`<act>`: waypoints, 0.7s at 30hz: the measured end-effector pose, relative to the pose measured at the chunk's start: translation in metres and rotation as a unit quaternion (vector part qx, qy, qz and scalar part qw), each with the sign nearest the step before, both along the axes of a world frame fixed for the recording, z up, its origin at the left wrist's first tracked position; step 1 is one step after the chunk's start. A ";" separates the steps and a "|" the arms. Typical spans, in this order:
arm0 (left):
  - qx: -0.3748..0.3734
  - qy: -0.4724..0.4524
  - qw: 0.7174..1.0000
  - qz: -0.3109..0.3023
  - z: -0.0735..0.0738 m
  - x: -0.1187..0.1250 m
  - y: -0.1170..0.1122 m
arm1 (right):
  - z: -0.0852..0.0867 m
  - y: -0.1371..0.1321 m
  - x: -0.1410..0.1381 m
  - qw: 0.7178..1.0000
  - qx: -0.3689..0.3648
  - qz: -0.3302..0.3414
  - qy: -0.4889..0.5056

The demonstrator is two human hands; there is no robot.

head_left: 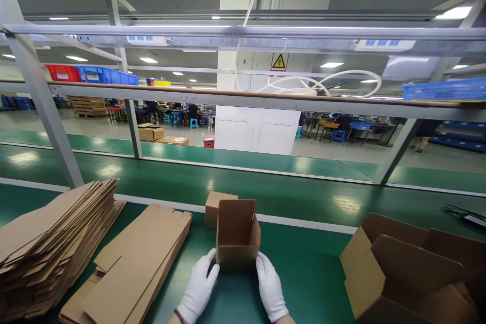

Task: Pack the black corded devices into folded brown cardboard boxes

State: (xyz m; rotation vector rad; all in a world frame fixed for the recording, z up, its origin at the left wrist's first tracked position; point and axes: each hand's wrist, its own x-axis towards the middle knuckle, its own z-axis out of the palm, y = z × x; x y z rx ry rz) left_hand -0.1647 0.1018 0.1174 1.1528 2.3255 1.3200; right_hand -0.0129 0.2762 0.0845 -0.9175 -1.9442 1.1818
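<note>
A small brown cardboard box [238, 235] stands upright on the green bench [304, 273], its top flaps open. My left hand [198, 287], in a white glove, presses its fingers against the box's lower left side. My right hand [270, 287], also gloved, holds the lower right side. Both hands grip the box between them. Just behind it stands a second small closed box [212, 207].
Two stacks of flat cardboard blanks lie at left [49, 243] and centre-left [132, 263]. Larger opened cartons [410, 273] sit at right. A green conveyor belt [266, 187] runs behind the bench under a metal frame with a shelf. Workers sit far back.
</note>
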 end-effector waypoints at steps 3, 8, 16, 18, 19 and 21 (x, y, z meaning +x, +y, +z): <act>-0.002 -0.002 1.000 -0.004 0.001 0.001 0.000 | 0.000 0.000 0.001 1.000 -0.001 -0.002 0.000; -0.002 -0.010 1.000 -0.004 -0.001 0.000 0.001 | 0.001 0.001 0.001 1.000 0.002 -0.005 0.001; -0.009 -0.006 1.000 -0.006 -0.003 0.000 0.000 | 0.003 0.000 0.001 1.000 0.008 -0.008 0.003; -0.007 -0.006 1.000 -0.006 -0.003 0.000 0.001 | 0.003 0.000 0.001 1.000 0.005 -0.009 0.004; -0.007 -0.006 1.000 -0.006 -0.003 0.000 0.001 | 0.002 0.000 0.001 1.000 0.004 -0.009 0.004; -0.006 -0.006 1.000 -0.006 -0.004 -0.001 0.001 | 0.001 0.001 0.000 1.000 0.000 -0.007 0.000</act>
